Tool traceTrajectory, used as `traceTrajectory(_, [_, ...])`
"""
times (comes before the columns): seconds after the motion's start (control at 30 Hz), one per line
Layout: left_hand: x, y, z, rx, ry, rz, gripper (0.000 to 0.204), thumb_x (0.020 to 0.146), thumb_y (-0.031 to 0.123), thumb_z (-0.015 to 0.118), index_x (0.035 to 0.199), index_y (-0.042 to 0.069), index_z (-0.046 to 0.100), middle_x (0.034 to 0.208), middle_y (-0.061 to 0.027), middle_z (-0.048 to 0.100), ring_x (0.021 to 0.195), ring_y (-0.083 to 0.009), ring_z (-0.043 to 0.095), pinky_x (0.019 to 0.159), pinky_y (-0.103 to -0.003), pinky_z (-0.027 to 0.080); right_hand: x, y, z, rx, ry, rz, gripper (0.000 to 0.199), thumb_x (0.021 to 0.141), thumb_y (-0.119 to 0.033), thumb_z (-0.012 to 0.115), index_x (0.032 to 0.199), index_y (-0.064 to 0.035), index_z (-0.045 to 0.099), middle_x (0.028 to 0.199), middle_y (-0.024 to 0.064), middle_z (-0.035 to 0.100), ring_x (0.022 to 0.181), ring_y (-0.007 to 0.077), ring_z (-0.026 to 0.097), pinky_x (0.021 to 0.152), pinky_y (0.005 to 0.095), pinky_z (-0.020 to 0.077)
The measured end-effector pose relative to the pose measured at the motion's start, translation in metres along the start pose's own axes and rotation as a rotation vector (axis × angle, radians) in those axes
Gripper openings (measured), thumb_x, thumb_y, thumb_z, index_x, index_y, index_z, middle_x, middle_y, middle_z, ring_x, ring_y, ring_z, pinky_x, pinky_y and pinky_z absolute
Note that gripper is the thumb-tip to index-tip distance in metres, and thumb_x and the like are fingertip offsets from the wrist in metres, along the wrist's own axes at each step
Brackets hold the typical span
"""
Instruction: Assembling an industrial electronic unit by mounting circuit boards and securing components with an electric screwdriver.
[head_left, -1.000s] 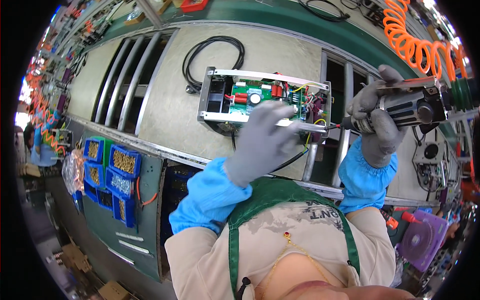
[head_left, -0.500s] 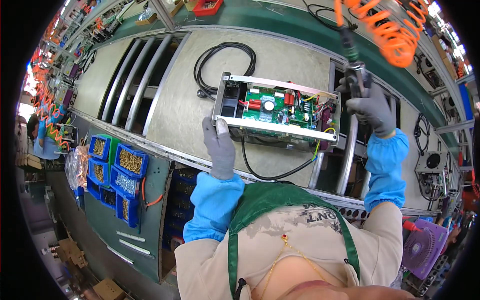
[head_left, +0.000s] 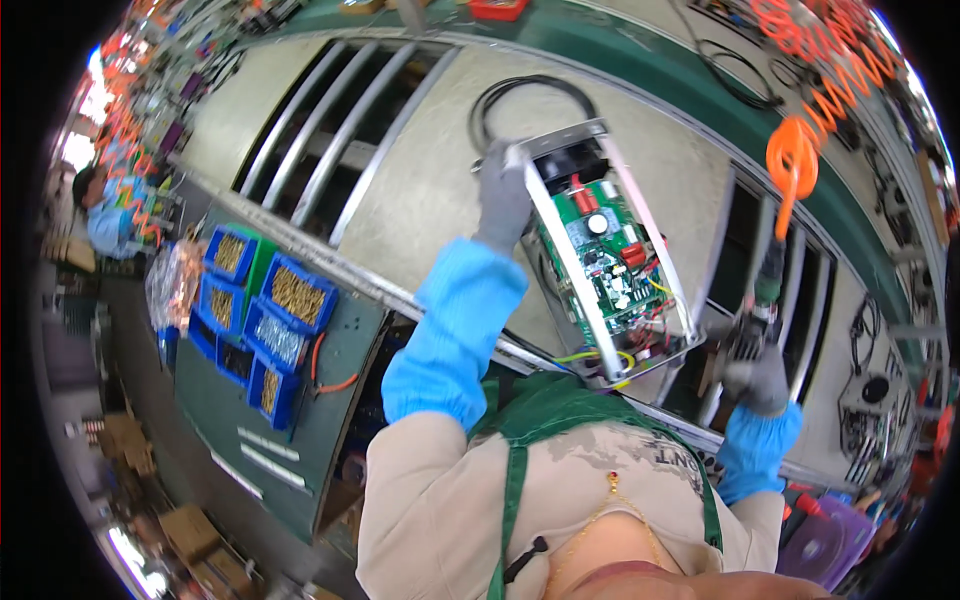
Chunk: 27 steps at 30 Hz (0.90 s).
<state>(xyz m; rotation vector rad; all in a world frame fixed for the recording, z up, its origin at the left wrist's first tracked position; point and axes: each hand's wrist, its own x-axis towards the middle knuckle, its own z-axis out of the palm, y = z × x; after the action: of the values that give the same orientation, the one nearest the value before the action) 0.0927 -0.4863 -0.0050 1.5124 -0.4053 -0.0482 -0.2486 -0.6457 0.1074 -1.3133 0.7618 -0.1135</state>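
Observation:
An open metal chassis (head_left: 572, 270) with a green circuit board (head_left: 612, 245) sits slantwise on the workbench. My left hand (head_left: 503, 195), in a grey glove, grips its far left corner next to the black fan. Off the near right end of the chassis, my gloved right hand (head_left: 757, 385) is wrapped round an air screwdriver (head_left: 768, 285) on an orange hose. Motion blurs that hand, and the tool's tip is hard to make out. Yellow-green wires (head_left: 590, 356) show at the near end of the chassis.
A black cable (head_left: 535, 80) lies coiled behind the chassis. Metal rollers (head_left: 350, 140) run to the left and right. Blue bins (head_left: 297, 297) of screws and a red-handled tool (head_left: 330, 385) rest on the side table at left. An orange coiled hose (head_left: 800, 150) hangs at far right.
The chassis has turned clockwise, its wired end swinging toward me, with my left hand still on its corner. My right hand has come down and nearer with the air screwdriver.

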Motion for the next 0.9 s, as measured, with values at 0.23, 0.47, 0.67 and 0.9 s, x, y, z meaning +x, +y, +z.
traceTrajectory(0.23, [0.02,-0.008,-0.005,0.045,-0.143,0.038,0.042,0.095,0.033,0.046,0.11,-0.005,0.056,0.104,-0.0233,0.062,0.098,-0.0356,0.059,0.089,-0.035,0.044,0.001,0.006,0.006,-0.135,-0.197,0.01,0.06,0.05,-0.002,0.069,0.109,0.0011,0.057,0.094,0.014,0.065,0.068,0.0191,0.064,0.056,0.031,0.0524])
traceTrajectory(0.47, [-0.072,-0.004,-0.103,0.357,-0.204,-0.04,0.022,0.085,0.015,0.055,0.102,0.009,0.067,0.1,-0.0137,0.066,0.095,-0.0317,0.062,0.085,-0.036,0.048,0.07,-0.017,0.03,-0.01,0.174,-0.5,0.054,0.063,-0.003,0.064,0.115,0.0026,0.053,0.083,0.011,0.061,0.064,0.016,0.061,0.053,0.0252,0.0486])
traceTrajectory(0.67, [-0.156,-0.069,-0.267,1.044,0.574,-0.304,0.025,0.082,0.014,0.061,0.106,0.01,0.065,0.104,-0.0132,0.059,0.099,-0.0312,0.058,0.088,-0.04,0.046,0.092,-0.03,0.035,0.078,0.045,-0.638,0.056,0.071,-0.011,0.068,0.121,0.0045,0.049,0.08,0.0089,0.06,0.074,0.0197,0.063,0.068,0.0306,0.0518])
traceTrajectory(0.9, [-0.149,-0.069,-0.282,1.213,0.415,-0.547,0.02,0.083,0.019,0.062,0.102,0.014,0.066,0.106,-0.0123,0.059,0.1,-0.0311,0.058,0.089,-0.041,0.046,0.093,-0.051,0.036,0.096,0.015,-0.777,0.059,0.07,-0.012,0.067,0.124,0.0036,0.048,0.089,0.0104,0.057,0.072,0.0191,0.059,0.077,0.0395,0.053])
